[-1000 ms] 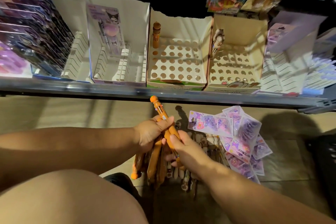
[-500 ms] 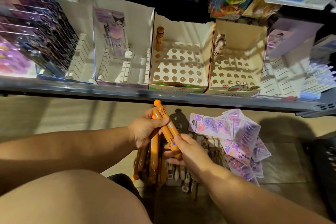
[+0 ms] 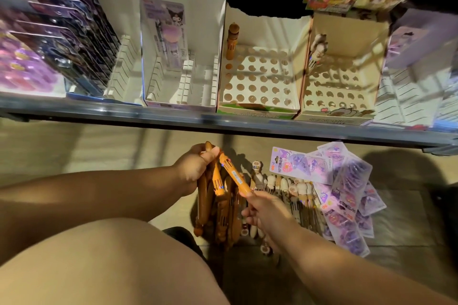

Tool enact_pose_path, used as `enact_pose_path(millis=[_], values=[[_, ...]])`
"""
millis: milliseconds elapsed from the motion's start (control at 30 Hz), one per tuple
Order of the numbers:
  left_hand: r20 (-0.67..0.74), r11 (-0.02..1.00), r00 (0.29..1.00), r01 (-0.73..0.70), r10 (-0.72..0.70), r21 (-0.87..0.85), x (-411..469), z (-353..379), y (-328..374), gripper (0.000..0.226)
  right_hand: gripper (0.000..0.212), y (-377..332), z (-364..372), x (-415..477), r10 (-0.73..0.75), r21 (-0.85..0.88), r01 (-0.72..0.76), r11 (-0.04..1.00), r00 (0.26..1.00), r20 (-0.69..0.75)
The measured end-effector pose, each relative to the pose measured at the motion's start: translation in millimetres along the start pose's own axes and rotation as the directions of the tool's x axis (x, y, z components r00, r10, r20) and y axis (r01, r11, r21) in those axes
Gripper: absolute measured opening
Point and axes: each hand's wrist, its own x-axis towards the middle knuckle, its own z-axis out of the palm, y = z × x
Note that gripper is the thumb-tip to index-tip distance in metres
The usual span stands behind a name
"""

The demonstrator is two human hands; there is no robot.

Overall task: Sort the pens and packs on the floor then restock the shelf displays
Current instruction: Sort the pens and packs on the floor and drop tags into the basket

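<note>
The shelf (image 3: 223, 121) runs across the top of the view, its display boxes mostly bare. The holed display box (image 3: 257, 108) at centre carries a single brown pen (image 3: 232, 41) in its back-left corner. The second holed box (image 3: 334, 116) to its right holds one figure-topped pen (image 3: 317, 48).

Below, on the floor (image 3: 99, 146), the purple packs (image 3: 347, 193) lie in a loose, overlapping heap at the right. A row of character pens (image 3: 285, 188) lies just beside them.

The left hand (image 3: 195, 168) is curled round a bundle of orange pens (image 3: 210, 208) that hangs down toward the floor. The right hand (image 3: 262, 208) pinches the lower end of one orange pen (image 3: 234, 176).

A second ago that pen stood nearly upright, its cap well clear above the left hand. It has since tipped over and dropped, so its cap end now sits against the left thumb and its body slants across the bundle.

This looks like the pen being fed into the gathered batch, so sorting by kind is under way. Restocking has not started, and the centre box is probably where this bundle is meant to go.
</note>
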Motion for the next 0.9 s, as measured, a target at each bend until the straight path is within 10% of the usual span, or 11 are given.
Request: enact_pose_path(millis=[333, 900], values=[[-0.041, 0.971, 0.991, 0.136, -0.131, 0.195, 3, -15, -19, 0.045, 0.018, 12, -2, -7, -0.024, -0.062, 0.023, 0.998, 1.0, -0.005], [-0.044, 0.925, 0.984, 0.18, -0.175, 0.334, 12, -14, -36, 0.036, 0.005, 35, -8, 5, 0.074, -0.676, 0.019, 0.737, 0.991, 0.108]])
